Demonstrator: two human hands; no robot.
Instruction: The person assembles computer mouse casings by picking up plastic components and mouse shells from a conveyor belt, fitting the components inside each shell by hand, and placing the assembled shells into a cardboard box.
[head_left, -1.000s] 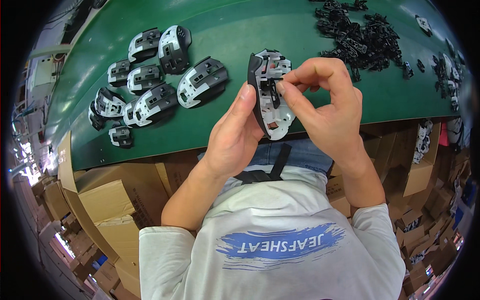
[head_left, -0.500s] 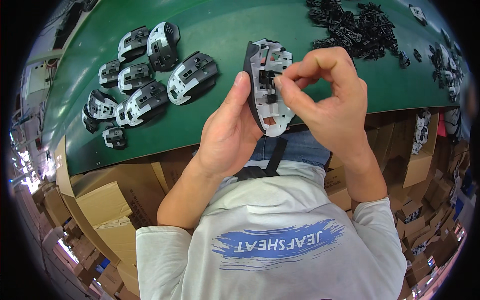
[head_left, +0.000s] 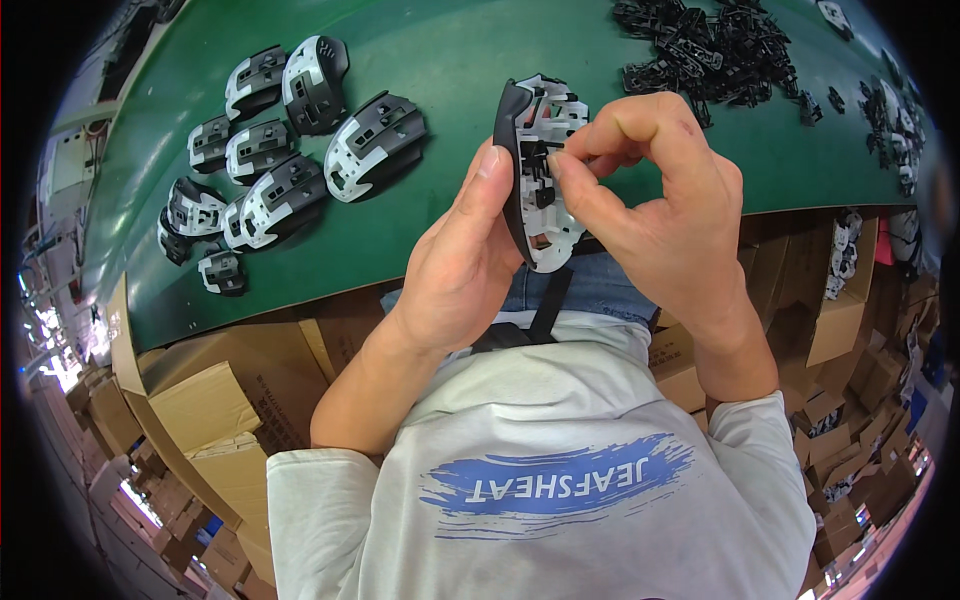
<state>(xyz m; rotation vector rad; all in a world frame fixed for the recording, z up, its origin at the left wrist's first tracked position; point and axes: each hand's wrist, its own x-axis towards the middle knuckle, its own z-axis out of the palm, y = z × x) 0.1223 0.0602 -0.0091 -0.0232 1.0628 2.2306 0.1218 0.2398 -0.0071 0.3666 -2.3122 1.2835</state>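
Note:
My left hand grips a black-and-white plastic mouse shell by its dark outer side, thumb along the edge. The shell stands on end above the table's near edge, its ribbed white inside turned toward my right hand. A small black plastic part sits within that hollow. At the part's edge, my right thumb and index finger are pinched together; their tips hide exactly what they grip, though a thin black bit shows at them. The other right fingers are curled.
Several assembled mouse shells lie on the green table at left. A heap of small black plastic parts is at the far right, with white pieces beyond. Cardboard boxes stand below the table's near edge.
The mouse shell has turned slightly, showing its inside more narrowly. Both hands keep nearly the same place and grip. The table's contents shift a little left and up in view.

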